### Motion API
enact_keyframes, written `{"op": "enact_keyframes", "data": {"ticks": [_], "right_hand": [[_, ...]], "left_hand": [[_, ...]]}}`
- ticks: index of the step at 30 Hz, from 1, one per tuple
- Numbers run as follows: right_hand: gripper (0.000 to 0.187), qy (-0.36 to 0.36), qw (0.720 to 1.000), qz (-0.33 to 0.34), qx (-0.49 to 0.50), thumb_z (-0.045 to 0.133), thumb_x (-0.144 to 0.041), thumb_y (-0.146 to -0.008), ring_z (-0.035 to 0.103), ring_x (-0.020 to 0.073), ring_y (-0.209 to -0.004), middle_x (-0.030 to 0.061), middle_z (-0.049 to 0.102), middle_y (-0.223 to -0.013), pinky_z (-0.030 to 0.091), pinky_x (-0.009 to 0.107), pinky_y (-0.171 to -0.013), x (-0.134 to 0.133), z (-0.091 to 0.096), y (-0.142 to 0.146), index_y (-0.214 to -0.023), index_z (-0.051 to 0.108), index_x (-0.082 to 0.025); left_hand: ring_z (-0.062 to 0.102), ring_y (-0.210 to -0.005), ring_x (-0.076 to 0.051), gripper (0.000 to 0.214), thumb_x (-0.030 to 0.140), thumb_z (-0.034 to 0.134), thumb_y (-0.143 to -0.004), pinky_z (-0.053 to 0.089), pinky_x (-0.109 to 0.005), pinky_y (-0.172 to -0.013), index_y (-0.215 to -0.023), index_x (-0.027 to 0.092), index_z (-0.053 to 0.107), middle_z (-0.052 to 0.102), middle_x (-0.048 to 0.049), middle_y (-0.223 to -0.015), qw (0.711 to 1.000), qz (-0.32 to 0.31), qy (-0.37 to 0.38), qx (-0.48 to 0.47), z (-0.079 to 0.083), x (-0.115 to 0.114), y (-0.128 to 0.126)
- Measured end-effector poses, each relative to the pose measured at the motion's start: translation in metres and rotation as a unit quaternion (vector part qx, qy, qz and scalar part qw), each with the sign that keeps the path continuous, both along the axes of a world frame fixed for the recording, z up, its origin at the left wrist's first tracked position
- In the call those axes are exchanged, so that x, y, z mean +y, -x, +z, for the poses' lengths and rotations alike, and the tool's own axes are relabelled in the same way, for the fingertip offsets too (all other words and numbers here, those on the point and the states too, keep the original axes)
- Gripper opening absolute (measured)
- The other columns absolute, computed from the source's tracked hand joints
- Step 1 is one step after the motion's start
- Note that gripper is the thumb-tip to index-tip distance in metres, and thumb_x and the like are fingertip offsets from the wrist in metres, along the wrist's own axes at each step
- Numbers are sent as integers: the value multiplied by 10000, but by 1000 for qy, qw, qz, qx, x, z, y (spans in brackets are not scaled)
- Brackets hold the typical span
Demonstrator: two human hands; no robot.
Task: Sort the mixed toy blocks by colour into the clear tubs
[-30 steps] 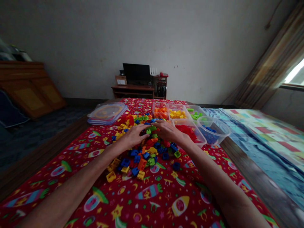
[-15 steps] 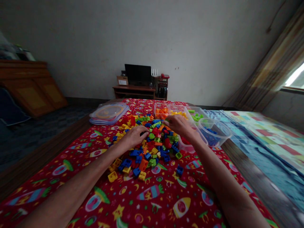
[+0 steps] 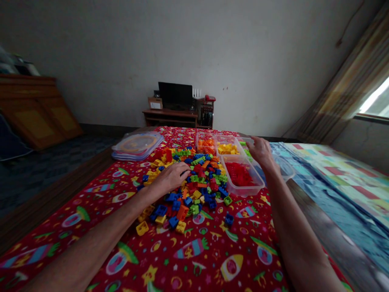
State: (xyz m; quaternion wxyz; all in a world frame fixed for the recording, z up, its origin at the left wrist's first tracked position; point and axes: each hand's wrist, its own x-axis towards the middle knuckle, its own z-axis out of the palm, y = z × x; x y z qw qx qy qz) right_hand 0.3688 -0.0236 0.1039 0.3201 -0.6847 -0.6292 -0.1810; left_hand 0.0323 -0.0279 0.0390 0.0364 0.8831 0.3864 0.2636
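My left hand [image 3: 172, 177] rests at the left side of a heap of mixed toy building bricks [image 3: 197, 194]. Its fingers are curled, with something small and dark between thumb and forefinger that I cannot make out. Over the clear tub of green bricks [image 3: 248, 154] hovers my right hand [image 3: 261, 152], fingers bent down and close together. Whether a brick is in those fingers is hidden. Just left of it are a tub with yellow bricks [image 3: 227, 149] and, nearer me, one with red bricks [image 3: 239, 174].
Orange bricks [image 3: 206, 146] fill a tub at the back. A round clear tub [image 3: 286, 167] is partly behind my right wrist. Stacked lids [image 3: 137, 146] lie at left on the red patterned cloth [image 3: 194, 267]. A bed [image 3: 346, 170] adjoins at right.
My right hand has moved right, from the back of the brick heap to above the green tub, uncovering the red and yellow tubs. My left hand has stayed nearly still.
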Motion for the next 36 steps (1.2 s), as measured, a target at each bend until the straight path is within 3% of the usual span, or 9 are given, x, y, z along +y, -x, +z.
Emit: {"op": "enact_keyframes", "data": {"ticks": [2,7,13,16,19,23,27,31,36], "right_hand": [[372,23,999,22,8,429,-264,-869,607,227,-846,161,702,-950,429,335,-767,-5,7,20,-1085,678,-92],[266,168,964,195,-66,452,-156,-829,532,123,-616,63,674,-722,315,244,-574,-24,10,86,-787,714,-138],[275,230,918,288,-148,468,-308,-913,605,155,-753,86,706,-890,336,245,-614,-47,-13,147,-989,703,-186],[273,254,898,306,-187,535,-300,-889,623,187,-877,107,699,-981,378,247,-689,-56,-17,153,-1092,677,-186],[286,249,897,307,-200,534,-256,-894,618,196,-928,120,688,-1020,387,253,-729,-60,-17,151,-1132,663,-165],[283,233,900,318,-186,544,-246,-887,622,185,-915,112,685,-1031,384,251,-713,-58,-20,149,-1140,647,-171],[272,249,904,300,-177,571,-367,-872,636,190,-859,93,700,-947,368,249,-650,-52,-19,152,-1050,662,-182],[345,268,913,258,-170,503,-482,-897,641,188,-811,82,705,-920,340,247,-605,-45,-16,149,-1011,658,-195],[403,258,916,244,-187,426,-491,-940,633,181,-794,105,703,-917,313,259,-598,-44,-13,141,-1006,651,-163]], "left_hand": [[630,-945,-230,307,305,410,-906,487,-355,-889,-928,176,688,686,-104,-993,1000,3,-5,10,-1,0,0],[622,-952,-222,287,301,423,-906,484,-347,-892,-908,179,683,684,-92,-982,1000,5,-10,12,-2,1,1],[621,-906,-198,250,262,422,-908,496,-325,-850,-909,179,658,675,-69,-947,1000,-16,-18,12,-2,2,2],[619,-922,-197,258,231,400,-924,491,-322,-857,-935,173,651,672,-77,-975,999,-29,-34,23,-6,4,4],[617,-915,-192,268,221,382,-938,489,-311,-851,-945,175,646,667,-75,-971,998,-36,-46,30,-9,6,5],[617,-914,-192,251,219,394,-937,486,-304,-845,-938,176,641,667,-73,-973,998,-24,-45,36,-8,4,5],[618,-923,-193,231,220,411,-933,486,-308,-849,-927,174,637,668,-71,-981,999,-18,-28,32,-4,1,3],[616,-889,-179,216,211,413,-928,488,-298,-838,-879,178,622,656,-58,-932,999,-3,-31,32,-2,-1,1],[607,-819,-193,261,234,357,-945,501,-331,-797,-839,171,587,622,-64,-844,996,11,-49,68,-1,-5,-2]]}}
